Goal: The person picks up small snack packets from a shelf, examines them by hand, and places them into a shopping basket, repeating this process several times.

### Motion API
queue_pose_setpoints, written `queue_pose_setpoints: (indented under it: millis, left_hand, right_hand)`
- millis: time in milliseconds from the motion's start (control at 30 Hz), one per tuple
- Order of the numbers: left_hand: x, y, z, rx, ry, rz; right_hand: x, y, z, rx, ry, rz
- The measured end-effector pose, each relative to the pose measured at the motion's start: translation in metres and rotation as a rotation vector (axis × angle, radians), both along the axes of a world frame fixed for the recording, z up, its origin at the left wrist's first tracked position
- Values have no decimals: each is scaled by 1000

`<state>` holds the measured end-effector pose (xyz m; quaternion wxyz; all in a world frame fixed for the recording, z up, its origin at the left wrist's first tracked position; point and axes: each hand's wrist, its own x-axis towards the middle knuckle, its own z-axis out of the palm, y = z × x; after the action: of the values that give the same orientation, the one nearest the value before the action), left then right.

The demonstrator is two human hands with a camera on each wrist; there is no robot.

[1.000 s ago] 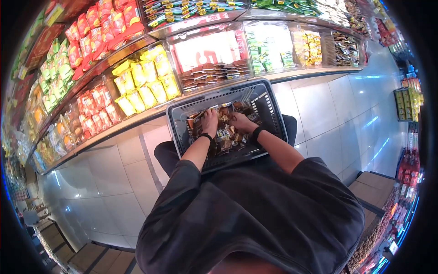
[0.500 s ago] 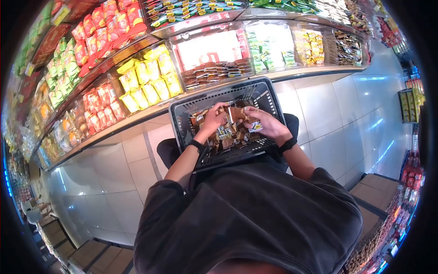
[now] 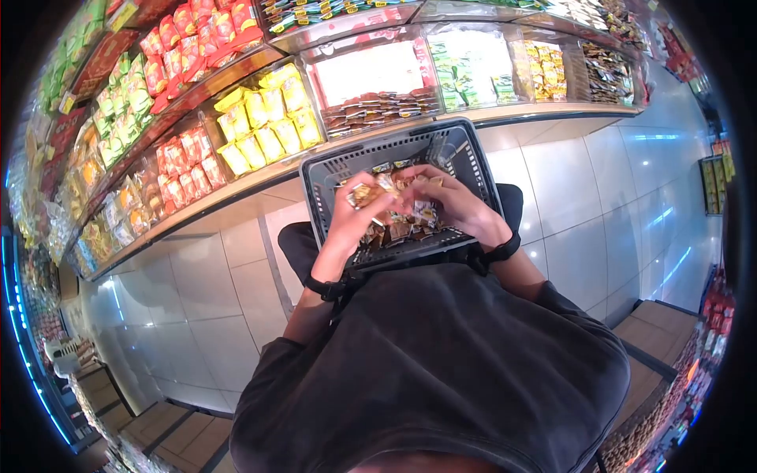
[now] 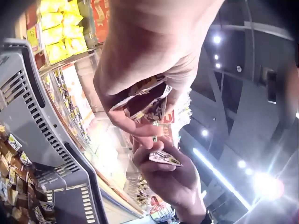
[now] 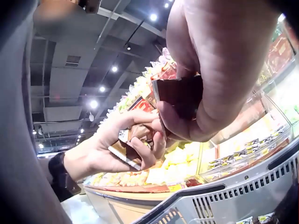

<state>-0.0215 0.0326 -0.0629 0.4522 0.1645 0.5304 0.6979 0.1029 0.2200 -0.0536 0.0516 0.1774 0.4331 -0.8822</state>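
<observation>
Small brown snack packets (image 3: 402, 230) fill the bottom of a dark plastic shopping basket (image 3: 339, 167), which stands between the person's knees. Above the pile, my left hand (image 3: 351, 217) grips a few brown-and-white packets (image 5: 133, 140), fingers curled round them. Close beside it, my right hand (image 3: 461, 206) pinches a dark brown packet (image 5: 180, 93) between thumb and fingers. In the left wrist view, the fingertips of both hands meet, with one packet (image 4: 164, 158) poking out of the right hand (image 4: 173, 182).
Shelf bins hold yellow packets (image 3: 268, 126), red packets (image 3: 189, 167), brown packets (image 3: 378, 114) and green packets (image 3: 457, 71), just beyond the basket. Light floor tiles (image 3: 568, 189) lie on both sides. Wooden crates (image 3: 650, 339) stand behind at the right.
Both hands have risen from deep in the pile toward the person and come together above it. The left hand now holds packets gathered from the pile; the view has shifted slightly.
</observation>
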Motion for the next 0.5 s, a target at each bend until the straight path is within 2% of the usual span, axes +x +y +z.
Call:
queue_pose_setpoints:
  millis: [167,267,333,400,500]
  left_hand:
    - [5,-9,30,98,-125,168]
    - [5,-9,15,82,-117,57]
    - [13,-3,23,69,-130,74]
    - [18,0,28,121,-17,77]
    - [18,1,36,128,-28,121]
  right_hand:
    - [6,4,44,-44,56,-99]
    - [4,-3,49,-97,107,-148]
    - [1,-9,39,-130,102,-160]
    - [1,-20,39,-10,146,-175]
    - [2,-32,41,176,118,-160]
